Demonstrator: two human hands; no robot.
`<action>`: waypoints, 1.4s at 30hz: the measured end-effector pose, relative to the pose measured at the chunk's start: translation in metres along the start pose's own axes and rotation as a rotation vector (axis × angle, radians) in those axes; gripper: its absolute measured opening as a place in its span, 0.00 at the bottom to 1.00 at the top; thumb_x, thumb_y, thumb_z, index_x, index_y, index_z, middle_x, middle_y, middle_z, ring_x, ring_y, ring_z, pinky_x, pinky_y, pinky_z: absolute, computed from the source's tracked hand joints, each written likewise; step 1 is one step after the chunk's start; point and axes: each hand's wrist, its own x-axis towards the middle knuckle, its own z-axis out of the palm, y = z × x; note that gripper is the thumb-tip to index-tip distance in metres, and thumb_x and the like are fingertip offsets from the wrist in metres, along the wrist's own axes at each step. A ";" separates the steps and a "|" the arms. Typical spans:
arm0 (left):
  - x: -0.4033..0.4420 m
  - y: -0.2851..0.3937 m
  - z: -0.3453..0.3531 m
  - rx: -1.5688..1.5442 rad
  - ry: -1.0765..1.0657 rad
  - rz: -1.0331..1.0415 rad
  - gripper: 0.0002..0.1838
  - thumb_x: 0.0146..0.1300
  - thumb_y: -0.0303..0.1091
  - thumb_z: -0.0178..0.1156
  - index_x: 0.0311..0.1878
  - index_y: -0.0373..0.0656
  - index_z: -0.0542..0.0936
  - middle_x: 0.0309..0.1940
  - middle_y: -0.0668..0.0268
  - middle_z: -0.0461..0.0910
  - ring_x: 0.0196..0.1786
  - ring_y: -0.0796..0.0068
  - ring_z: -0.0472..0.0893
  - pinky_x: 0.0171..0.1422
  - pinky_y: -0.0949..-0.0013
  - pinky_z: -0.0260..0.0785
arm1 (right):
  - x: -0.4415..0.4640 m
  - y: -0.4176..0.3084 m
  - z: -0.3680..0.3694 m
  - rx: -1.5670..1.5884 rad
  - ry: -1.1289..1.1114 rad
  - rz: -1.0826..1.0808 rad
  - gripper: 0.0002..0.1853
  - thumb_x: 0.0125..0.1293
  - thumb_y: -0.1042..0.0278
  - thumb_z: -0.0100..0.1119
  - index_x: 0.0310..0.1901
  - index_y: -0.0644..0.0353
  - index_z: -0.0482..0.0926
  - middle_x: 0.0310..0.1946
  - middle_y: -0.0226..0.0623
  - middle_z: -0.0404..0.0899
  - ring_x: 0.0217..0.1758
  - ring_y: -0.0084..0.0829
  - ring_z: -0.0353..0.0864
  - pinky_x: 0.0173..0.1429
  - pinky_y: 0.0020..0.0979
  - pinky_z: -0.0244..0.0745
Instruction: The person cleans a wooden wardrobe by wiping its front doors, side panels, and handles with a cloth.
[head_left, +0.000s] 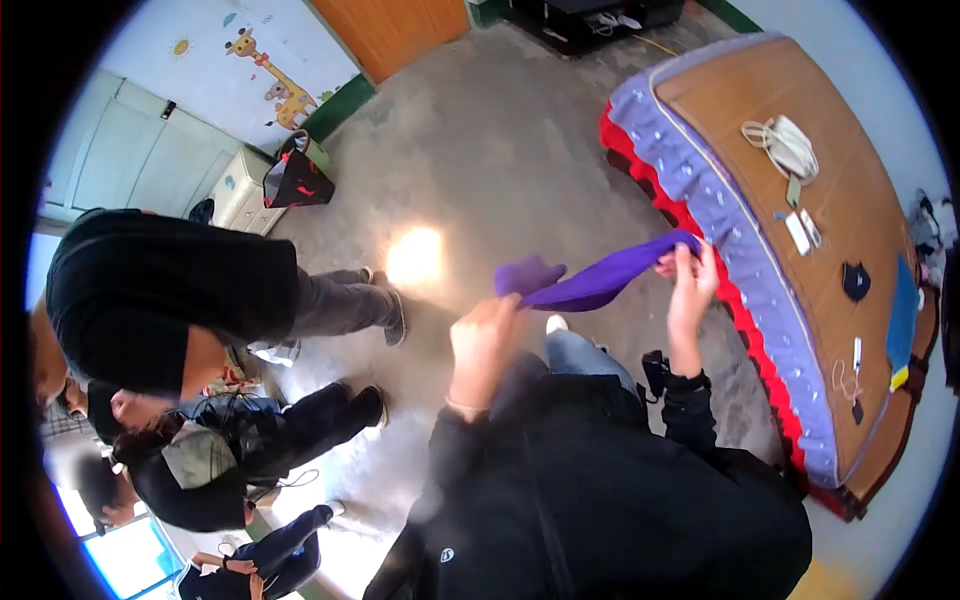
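Note:
A long strip of purple cloth point(600, 283) is held up in front of my body, above the concrete floor. My left hand point(482, 345) is closed on its left part, and a loose, bunched end juts out past the fingers. At the cloth's right end, my right hand point(690, 280) pinches it between thumb and fingers. Between my hands the strip sags a little. Whether it is a scarf or some other piece of fabric cannot be told.
To my right stands a bed point(780, 90) with a brown mat, a white cable bundle point(785, 148) and a black pouch point(855, 281) on it. Several people in dark clothes, one in a black shirt point(170, 290), are at my left. A black-and-red bag point(298, 182) stands by the wall.

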 end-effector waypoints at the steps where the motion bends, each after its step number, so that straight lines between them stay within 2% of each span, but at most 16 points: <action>1: 0.016 -0.022 -0.005 0.005 0.042 -0.091 0.09 0.51 0.31 0.63 0.36 0.44 0.77 0.23 0.62 0.76 0.25 0.62 0.77 0.29 0.65 0.69 | 0.023 -0.002 0.034 0.043 -0.083 -0.019 0.09 0.66 0.70 0.52 0.44 0.66 0.72 0.25 0.34 0.77 0.26 0.21 0.77 0.32 0.23 0.74; 6: 0.052 -0.131 -0.020 0.103 0.062 -0.667 0.10 0.54 0.27 0.59 0.40 0.41 0.73 0.40 0.55 0.75 0.39 0.55 0.77 0.40 0.59 0.69 | 0.078 -0.007 0.199 -0.112 -0.491 -0.262 0.08 0.59 0.76 0.57 0.41 0.66 0.76 0.29 0.37 0.82 0.31 0.24 0.81 0.35 0.25 0.75; 8: 0.066 -0.177 -0.011 0.063 0.070 -0.715 0.10 0.52 0.25 0.59 0.38 0.39 0.71 0.48 0.48 0.70 0.48 0.49 0.73 0.48 0.57 0.67 | 0.102 0.002 0.263 -0.250 -0.565 -0.453 0.08 0.53 0.79 0.60 0.37 0.62 0.78 0.28 0.40 0.81 0.27 0.29 0.82 0.32 0.26 0.74; 10: 0.085 -0.236 0.005 0.174 0.136 -0.511 0.10 0.50 0.24 0.58 0.36 0.37 0.70 0.53 0.42 0.65 0.54 0.42 0.69 0.56 0.55 0.63 | 0.127 0.013 0.323 -0.276 -0.629 -0.557 0.10 0.51 0.79 0.62 0.36 0.60 0.79 0.26 0.40 0.81 0.25 0.31 0.81 0.31 0.27 0.74; 11: 0.100 -0.259 0.009 0.100 0.088 -0.619 0.10 0.47 0.22 0.57 0.34 0.35 0.69 0.54 0.38 0.64 0.57 0.40 0.67 0.60 0.55 0.61 | 0.141 0.019 0.352 -0.285 -0.641 -0.591 0.10 0.51 0.79 0.62 0.36 0.60 0.79 0.26 0.39 0.80 0.25 0.32 0.81 0.31 0.27 0.74; 14: 0.170 -0.335 0.004 0.046 -0.080 -0.606 0.09 0.48 0.20 0.54 0.33 0.36 0.67 0.34 0.43 0.74 0.42 0.43 0.73 0.51 0.53 0.65 | 0.202 0.015 0.427 -0.333 -0.670 -0.615 0.10 0.50 0.80 0.61 0.36 0.59 0.79 0.27 0.39 0.81 0.25 0.33 0.80 0.31 0.28 0.74; 16: 0.239 -0.350 -0.022 -0.116 -0.002 -0.670 0.08 0.50 0.20 0.52 0.34 0.37 0.66 0.26 0.47 0.73 0.34 0.42 0.73 0.40 0.51 0.65 | 0.235 0.003 0.466 -0.345 -0.559 -0.670 0.09 0.51 0.80 0.61 0.36 0.60 0.79 0.28 0.39 0.81 0.26 0.33 0.81 0.31 0.27 0.74; 17: 0.263 -0.379 -0.011 -0.067 0.115 -0.571 0.09 0.52 0.21 0.52 0.36 0.37 0.65 0.27 0.46 0.74 0.32 0.41 0.73 0.34 0.51 0.64 | 0.256 -0.001 0.485 -0.278 -0.498 -0.609 0.09 0.53 0.79 0.60 0.37 0.61 0.78 0.30 0.40 0.81 0.26 0.33 0.81 0.32 0.27 0.74; 20: 0.366 -0.398 -0.038 -0.292 -0.029 -0.531 0.15 0.53 0.20 0.50 0.45 0.38 0.65 0.29 0.47 0.76 0.33 0.45 0.78 0.34 0.54 0.68 | 0.327 0.023 0.522 -0.414 -0.346 -0.631 0.08 0.54 0.77 0.61 0.37 0.61 0.78 0.28 0.41 0.81 0.28 0.34 0.82 0.33 0.28 0.74; 22: 0.407 -0.436 -0.012 -0.223 -0.073 -0.606 0.20 0.53 0.18 0.47 0.52 0.39 0.64 0.31 0.49 0.78 0.34 0.49 0.80 0.37 0.57 0.71 | 0.359 0.036 0.538 -0.490 -0.298 -0.574 0.08 0.55 0.76 0.61 0.37 0.62 0.78 0.26 0.43 0.81 0.28 0.35 0.83 0.33 0.28 0.75; 24: 0.471 -0.449 -0.012 -0.482 -0.098 -0.613 0.23 0.53 0.16 0.43 0.55 0.39 0.66 0.37 0.48 0.78 0.40 0.51 0.80 0.44 0.61 0.72 | 0.388 0.062 0.551 -0.390 -0.255 -0.389 0.08 0.59 0.76 0.56 0.41 0.63 0.76 0.28 0.43 0.82 0.30 0.30 0.83 0.34 0.28 0.76; 26: 0.512 -0.486 0.013 -0.438 0.030 -0.246 0.26 0.52 0.18 0.47 0.57 0.45 0.68 0.45 0.48 0.75 0.46 0.47 0.76 0.48 0.57 0.69 | 0.417 0.086 0.564 -0.357 -0.202 -0.233 0.07 0.62 0.75 0.54 0.42 0.66 0.75 0.25 0.40 0.82 0.28 0.24 0.82 0.34 0.25 0.75; 33: 0.663 -0.567 0.043 -0.466 0.039 -0.269 0.28 0.46 0.12 0.42 0.53 0.40 0.71 0.45 0.49 0.74 0.50 0.45 0.73 0.54 0.57 0.67 | 0.559 0.134 0.663 -0.352 -0.202 -0.116 0.08 0.61 0.74 0.55 0.40 0.66 0.79 0.17 0.35 0.78 0.21 0.20 0.78 0.27 0.21 0.70; 36: 0.734 -0.605 0.025 -0.480 -0.008 -0.282 0.27 0.46 0.12 0.43 0.52 0.39 0.71 0.46 0.49 0.74 0.51 0.46 0.73 0.55 0.58 0.67 | 0.628 0.121 0.742 -0.283 -0.203 -0.035 0.09 0.63 0.73 0.53 0.42 0.65 0.79 0.19 0.35 0.79 0.21 0.21 0.78 0.26 0.20 0.69; 38: 0.776 -0.638 0.016 -0.449 -0.001 -0.320 0.27 0.45 0.13 0.44 0.53 0.40 0.71 0.47 0.48 0.74 0.52 0.47 0.73 0.55 0.59 0.66 | 0.676 0.116 0.810 0.060 -0.234 0.081 0.10 0.65 0.73 0.50 0.45 0.65 0.77 0.21 0.35 0.79 0.23 0.23 0.78 0.27 0.20 0.69; 42: 0.841 -0.717 0.008 -0.395 0.012 -0.470 0.27 0.47 0.16 0.48 0.55 0.41 0.71 0.52 0.48 0.73 0.54 0.51 0.74 0.57 0.60 0.66 | 0.742 0.114 0.936 0.191 -0.429 0.020 0.11 0.66 0.72 0.48 0.49 0.65 0.73 0.29 0.39 0.80 0.31 0.26 0.81 0.32 0.20 0.72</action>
